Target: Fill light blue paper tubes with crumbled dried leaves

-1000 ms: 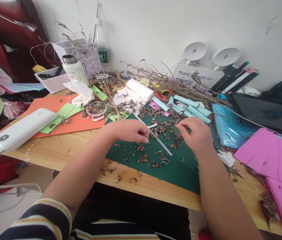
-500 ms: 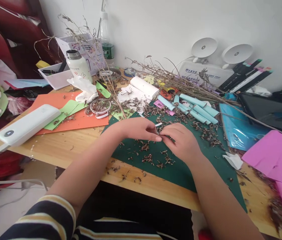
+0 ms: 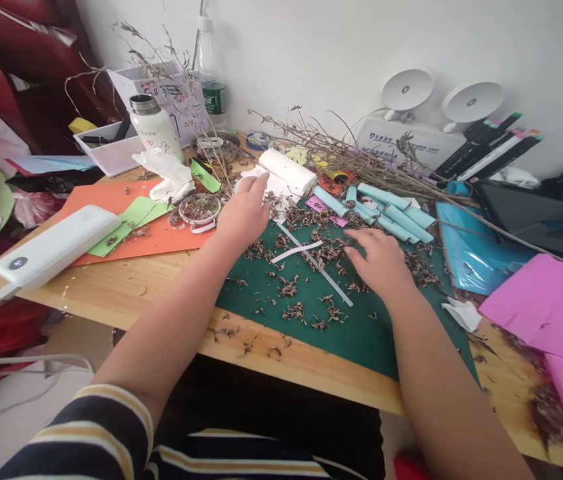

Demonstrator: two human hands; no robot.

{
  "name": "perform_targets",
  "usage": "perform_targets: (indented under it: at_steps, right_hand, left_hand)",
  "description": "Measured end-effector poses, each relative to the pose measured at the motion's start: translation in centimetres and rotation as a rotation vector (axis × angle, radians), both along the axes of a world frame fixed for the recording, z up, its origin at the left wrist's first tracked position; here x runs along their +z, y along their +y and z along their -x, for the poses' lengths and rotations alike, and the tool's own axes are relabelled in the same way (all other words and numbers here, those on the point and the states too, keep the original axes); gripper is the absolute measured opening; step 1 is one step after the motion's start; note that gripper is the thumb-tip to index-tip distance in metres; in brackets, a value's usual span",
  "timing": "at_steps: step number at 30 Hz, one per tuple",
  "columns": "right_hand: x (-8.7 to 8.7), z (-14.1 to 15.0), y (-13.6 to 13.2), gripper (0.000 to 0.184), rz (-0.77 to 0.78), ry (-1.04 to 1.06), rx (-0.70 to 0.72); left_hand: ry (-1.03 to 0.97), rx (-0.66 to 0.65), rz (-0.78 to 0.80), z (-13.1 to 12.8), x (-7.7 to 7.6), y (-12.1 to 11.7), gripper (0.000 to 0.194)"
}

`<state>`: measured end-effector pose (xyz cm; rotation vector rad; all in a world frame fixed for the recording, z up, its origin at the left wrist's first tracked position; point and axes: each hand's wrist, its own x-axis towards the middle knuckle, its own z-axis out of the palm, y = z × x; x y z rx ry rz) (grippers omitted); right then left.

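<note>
My left hand [image 3: 245, 212] reaches over the dried plant bits beside the white paper roll [image 3: 288, 172], fingers stretched out, with nothing visible in it. Above the right side of the green mat [image 3: 321, 350], my right hand [image 3: 380, 263] is open, thumb and fingers apart, close to scattered dried leaves [image 3: 330, 252]. Between the hands a short white paper strip [image 3: 286, 254] crosses a long pale strip [image 3: 334, 285] on the mat. Several light-blue paper rolls [image 3: 401, 225] lie beyond my right hand.
Long dry stems [image 3: 331, 150] stretch across the back. At left are a white power bank [image 3: 56, 243], orange paper [image 3: 161, 245], a round tub of plant bits [image 3: 200, 209] and an uncapped white bottle [image 3: 156, 127]. Pink paper [image 3: 536, 300] and a blue plastic packet [image 3: 481, 250] lie right.
My hands, earlier together and pinching over the mat's middle, have parted. The left moved forward and left, the right slightly right and opened. The crossed strips now show.
</note>
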<state>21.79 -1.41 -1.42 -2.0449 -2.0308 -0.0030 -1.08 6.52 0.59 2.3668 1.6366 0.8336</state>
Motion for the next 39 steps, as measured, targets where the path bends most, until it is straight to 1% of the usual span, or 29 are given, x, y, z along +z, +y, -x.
perform_targets:
  at_steps: [2,4,6,10,14,17,20,24,27,30,34,36,39]
  right_hand:
    - [-0.5,0.0,0.3,0.033,0.089,-0.077,0.033]
    - [-0.6,0.2,0.4,0.029,0.138,-0.102,0.067]
    - [-0.4,0.5,0.4,0.027,0.147,-0.107,0.075]
    - [0.1,0.6,0.2,0.025,0.091,-0.07,0.059]
    - [0.3,0.1,0.1,0.024,0.024,-0.038,0.038]
    - [0.4,-0.2,0.0,0.023,-0.029,-0.011,0.029]
    - [0.5,-0.4,-0.1,0.024,-0.057,0.031,0.004]
    - [0.6,-0.5,-0.1,0.028,-0.045,0.11,-0.049]
    - [0.7,-0.6,-0.1,0.029,-0.061,0.143,-0.056]
    - [0.9,-0.5,-0.2,0.029,-0.116,0.153,-0.047]
    - [1.1,0.2,-0.6,0.027,-0.189,0.215,-0.03]
    - [1.1,0.8,-0.9,0.024,-0.216,0.274,-0.015]
    - [1.0,1.7,-1.4,0.018,-0.228,0.356,0.035]
  left_hand:
    - [0.012,0.0,-0.083,0.3,-0.3,0.2,0.046]
    - [0.004,-0.028,-0.13,0.3,-0.4,0.2,0.039]
    - [0.002,-0.067,-0.149,0.2,-0.4,0.0,0.032]
    - [0.021,-0.187,-0.15,-0.7,-0.7,-0.6,0.024]
    - [0.043,-0.341,-0.185,-1.5,-1.1,-1.2,0.024]
    - [0.051,-0.403,-0.186,-1.9,-1.1,-1.5,0.024]
    - [0.073,-0.442,-0.152,-2.1,-1.0,-1.8,0.025]
    - [0.112,-0.489,-0.08,-2.4,-0.7,-2.2,0.027]
    - [0.142,-0.517,-0.042,-2.6,-0.6,-2.4,0.029]
    - [0.151,-0.537,-0.02,-2.7,-0.6,-2.6,0.028]
    - [0.094,-0.549,0.015,-2.9,-0.7,-3.0,0.027]
    - [0.041,-0.56,0.05,-3.1,-0.7,-3.3,0.035]
    - [-0.041,-0.648,0.111,-3.4,-0.8,-3.8,0.047]
